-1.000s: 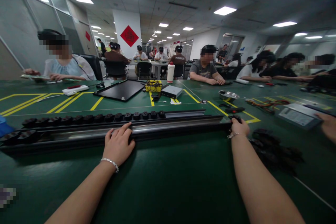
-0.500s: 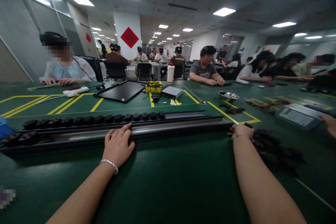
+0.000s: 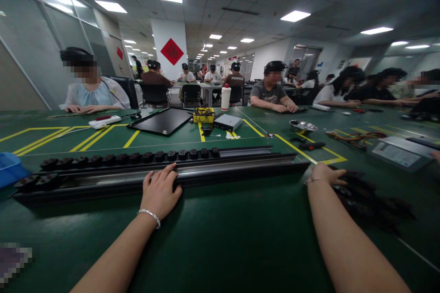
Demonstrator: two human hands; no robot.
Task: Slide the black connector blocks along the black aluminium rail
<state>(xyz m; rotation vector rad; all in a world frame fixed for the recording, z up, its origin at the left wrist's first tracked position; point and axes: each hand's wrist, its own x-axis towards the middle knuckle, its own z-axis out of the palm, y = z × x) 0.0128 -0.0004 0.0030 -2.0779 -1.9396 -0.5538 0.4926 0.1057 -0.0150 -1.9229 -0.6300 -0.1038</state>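
Note:
My left hand [image 3: 162, 192] lies on the near long black rail [image 3: 240, 170], its fingers stretched over the top and the thumb apart on the near side. Inside this rail's left end sit a few black modules [image 3: 44, 180]. Just behind it, a second rail carries a row of similar black modules [image 3: 122, 159], with a bare grey stretch at its right end. Beyond the near rail's right end is my right hand [image 3: 326, 175], fingers apart and nothing seen in them. They reach toward a blurred heap of loose black parts [image 3: 374, 199]; whether they touch it I cannot tell.
Across the green table [image 3: 247, 238] lie a black panel [image 3: 161, 121], a grey metal box [image 3: 227, 122], a metal bowl [image 3: 302, 126] and a power supply unit [image 3: 402, 152]. A blue bin [image 3: 12, 168] stands at left. Co-workers sit opposite; another person's hand shows at the right edge.
My right hand has left the near rail's right end and reaches right toward the loose parts, its fingers now spread. My left hand stays on the rail. The whole view has shifted slightly.

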